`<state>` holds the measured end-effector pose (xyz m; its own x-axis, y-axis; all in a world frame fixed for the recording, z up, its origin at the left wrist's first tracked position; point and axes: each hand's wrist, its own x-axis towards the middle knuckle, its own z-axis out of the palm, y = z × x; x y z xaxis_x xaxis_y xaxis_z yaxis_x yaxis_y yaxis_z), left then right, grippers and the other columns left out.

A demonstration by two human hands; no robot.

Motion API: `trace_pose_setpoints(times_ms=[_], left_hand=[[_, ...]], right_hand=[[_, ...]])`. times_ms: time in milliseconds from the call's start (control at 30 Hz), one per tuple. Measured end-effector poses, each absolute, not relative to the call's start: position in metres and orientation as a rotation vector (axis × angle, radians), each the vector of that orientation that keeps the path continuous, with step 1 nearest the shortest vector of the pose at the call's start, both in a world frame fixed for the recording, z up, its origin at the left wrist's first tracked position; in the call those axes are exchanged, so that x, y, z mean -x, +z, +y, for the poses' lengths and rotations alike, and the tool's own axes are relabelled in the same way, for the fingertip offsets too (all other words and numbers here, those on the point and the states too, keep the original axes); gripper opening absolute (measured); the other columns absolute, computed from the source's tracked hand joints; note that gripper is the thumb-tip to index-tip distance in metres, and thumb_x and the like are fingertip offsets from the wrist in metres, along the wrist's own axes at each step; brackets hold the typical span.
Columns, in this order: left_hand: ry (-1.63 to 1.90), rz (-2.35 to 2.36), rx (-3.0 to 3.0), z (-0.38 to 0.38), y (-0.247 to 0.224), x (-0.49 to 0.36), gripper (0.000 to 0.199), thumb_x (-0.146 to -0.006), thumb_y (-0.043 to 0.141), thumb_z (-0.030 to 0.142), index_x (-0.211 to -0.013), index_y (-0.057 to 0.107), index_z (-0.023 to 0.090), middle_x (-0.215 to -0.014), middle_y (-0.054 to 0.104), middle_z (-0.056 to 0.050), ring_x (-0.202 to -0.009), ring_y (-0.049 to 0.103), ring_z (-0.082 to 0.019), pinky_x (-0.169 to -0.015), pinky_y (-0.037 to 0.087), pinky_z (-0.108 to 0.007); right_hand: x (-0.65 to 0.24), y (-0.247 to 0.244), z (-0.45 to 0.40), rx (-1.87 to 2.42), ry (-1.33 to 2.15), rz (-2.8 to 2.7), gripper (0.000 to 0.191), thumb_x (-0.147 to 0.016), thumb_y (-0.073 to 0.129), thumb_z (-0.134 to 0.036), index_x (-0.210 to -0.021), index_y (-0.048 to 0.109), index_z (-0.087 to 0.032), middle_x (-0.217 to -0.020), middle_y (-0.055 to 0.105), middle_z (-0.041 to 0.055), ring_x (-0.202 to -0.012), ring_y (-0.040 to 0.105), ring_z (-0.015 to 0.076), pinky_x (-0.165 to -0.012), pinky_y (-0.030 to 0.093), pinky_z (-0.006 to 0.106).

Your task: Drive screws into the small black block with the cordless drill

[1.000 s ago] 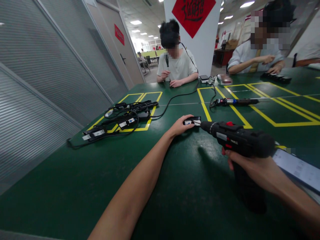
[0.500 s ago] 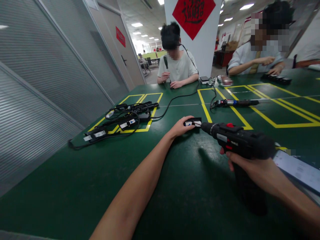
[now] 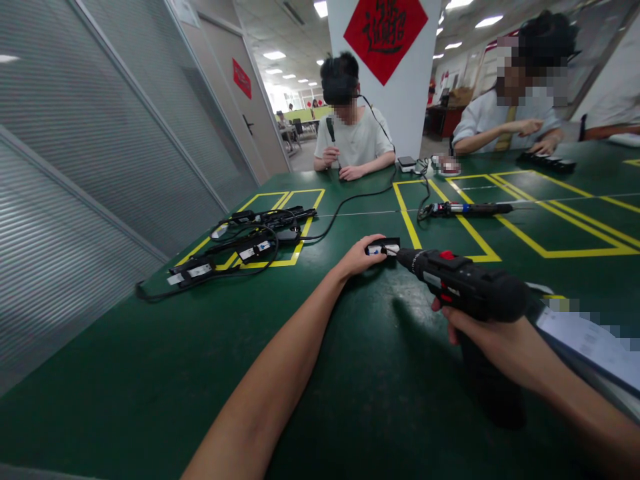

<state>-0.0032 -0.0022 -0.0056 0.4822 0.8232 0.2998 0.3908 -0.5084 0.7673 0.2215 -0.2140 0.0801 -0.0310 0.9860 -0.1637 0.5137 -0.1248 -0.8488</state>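
Observation:
My left hand (image 3: 361,257) grips the left end of a small black part with a white label (image 3: 391,249), which rests on the green table (image 3: 320,373). Wrapped round the handle of a black and red power drill (image 3: 467,283) is my right hand (image 3: 485,333). The drill lies level and points left, its chuck close to the right side of the small part. A thin bit reaches the part, but its exact contact point is too small to tell.
Black devices with cables (image 3: 250,243) lie at the left. A pen-like tool (image 3: 470,209) is beyond the drill, a phone-like object (image 3: 590,340) at the right edge. Two people sit across the table, one holding a screwdriver (image 3: 331,130).
The drill and my right hand have shifted slightly left in the view. My left hand keeps its grip on the small part.

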Motion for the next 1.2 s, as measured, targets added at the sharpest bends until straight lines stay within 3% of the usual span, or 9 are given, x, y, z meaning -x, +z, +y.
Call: trace_pose_setpoints(times_ms=[200,433,933,1200], left_hand=[[0.862,1.017,-2.090,-0.003,-0.003,0.003,0.058,-0.072,0.065,0.031,-0.127,0.052,0.018,-0.122,0.058,-0.009,-0.103,0.057,-0.022,-0.092,0.045,-0.036],[0.847,0.986,-2.081,-0.005,-0.002,0.003,0.059,-0.071,0.065,0.028,-0.127,0.051,0.017,-0.123,0.057,-0.009,-0.103,0.057,-0.021,-0.091,0.045,-0.034],[0.841,0.978,-2.064,-0.003,-0.002,0.004,0.059,-0.070,0.065,0.029,-0.127,0.051,0.018,-0.120,0.058,-0.008,-0.099,0.058,-0.020,-0.088,0.046,-0.033],[0.824,0.982,-2.019,-0.005,0.001,0.004,0.059,-0.070,0.065,0.028,-0.126,0.051,0.017,-0.114,0.061,-0.007,-0.092,0.059,-0.018,-0.083,0.047,-0.031]], right_hand=[[-0.223,0.078,-0.213,1.628,1.129,-1.553,0.026,-0.086,0.053,-0.040,-0.104,0.060,-0.024,-0.066,0.064,-0.0012,-0.064,0.058,0.0175,-0.058,0.044,0.030],[-0.221,0.088,-0.214,1.754,1.028,-1.581,0.024,-0.084,0.053,-0.042,-0.086,0.066,-0.022,-0.061,0.063,-0.0016,-0.047,0.049,0.0129,-0.044,0.033,0.028],[-0.225,0.080,-0.215,1.659,1.079,-1.576,0.026,-0.085,0.053,-0.045,-0.082,0.065,-0.022,-0.067,0.066,0.0008,-0.063,0.060,0.0180,-0.056,0.044,0.031],[-0.225,0.082,-0.215,1.694,1.070,-1.570,0.030,-0.084,0.054,-0.048,-0.070,0.063,-0.023,-0.062,0.062,-0.0002,-0.054,0.053,0.0152,-0.050,0.040,0.030]])
